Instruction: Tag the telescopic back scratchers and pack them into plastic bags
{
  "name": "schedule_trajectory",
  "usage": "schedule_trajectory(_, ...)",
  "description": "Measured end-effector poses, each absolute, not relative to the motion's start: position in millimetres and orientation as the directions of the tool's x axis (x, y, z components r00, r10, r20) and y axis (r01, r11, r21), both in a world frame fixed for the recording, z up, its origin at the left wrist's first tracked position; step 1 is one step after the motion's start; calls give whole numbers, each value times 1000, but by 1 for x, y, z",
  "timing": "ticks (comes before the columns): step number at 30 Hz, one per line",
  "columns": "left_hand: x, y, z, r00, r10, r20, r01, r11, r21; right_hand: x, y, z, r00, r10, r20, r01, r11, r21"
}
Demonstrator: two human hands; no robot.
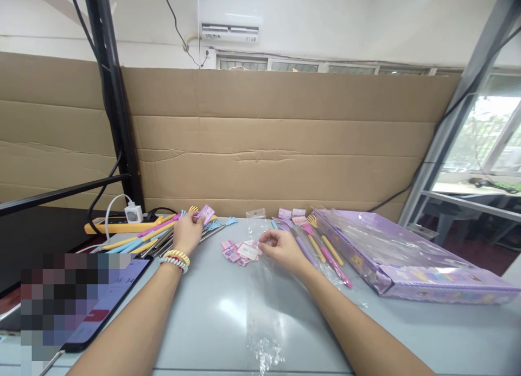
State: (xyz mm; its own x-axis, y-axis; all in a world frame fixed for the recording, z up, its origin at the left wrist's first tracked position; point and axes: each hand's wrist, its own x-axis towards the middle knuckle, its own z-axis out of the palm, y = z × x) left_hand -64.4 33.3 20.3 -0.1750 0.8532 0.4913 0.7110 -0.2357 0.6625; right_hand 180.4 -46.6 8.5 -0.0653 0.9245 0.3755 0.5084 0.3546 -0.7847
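My left hand (188,232) holds a small pink card (205,213) pinched between its fingertips, above a heap of coloured hand-shaped sticks (163,235). My right hand (280,247) is curled, fingers pinched at the edge of a small pile of pink cards (240,252) on the grey table (211,311). A long clear plastic bag (262,300) lies flat under and in front of my right hand. Bagged sticks (321,251) lie just right of my right hand.
A purple flat box (407,267) under clear film sits at the right. A yellow power strip with a white charger (132,216) lies at the back left. A tablet (101,300) rests at the front left. A cardboard wall (277,142) stands behind.
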Motion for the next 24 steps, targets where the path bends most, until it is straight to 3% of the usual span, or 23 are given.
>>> schedule_trajectory(3,-56,31,17,-42,879,475,651,-336,681,180,-48,10,-35,910,414,513,372,-774)
schedule_trajectory(7,-35,22,11,278,887,368,460,-459,760,180,-50,14,88,876,474,504,371,-780)
schedule_trajectory(10,-23,14,5,421,849,320,443,-500,744,182,-50,14,129,861,491,454,389,-801)
schedule_trajectory(16,-20,6,-1,455,812,366,557,-580,594,183,-50,9,36,875,482,346,442,-828)
schedule_trajectory(19,-19,2,5,420,825,377,553,-562,615,182,-51,11,38,882,470,341,431,-836)
schedule_trajectory(24,-13,-9,16,471,793,387,370,-576,729,182,-52,15,90,883,461,394,393,-831)
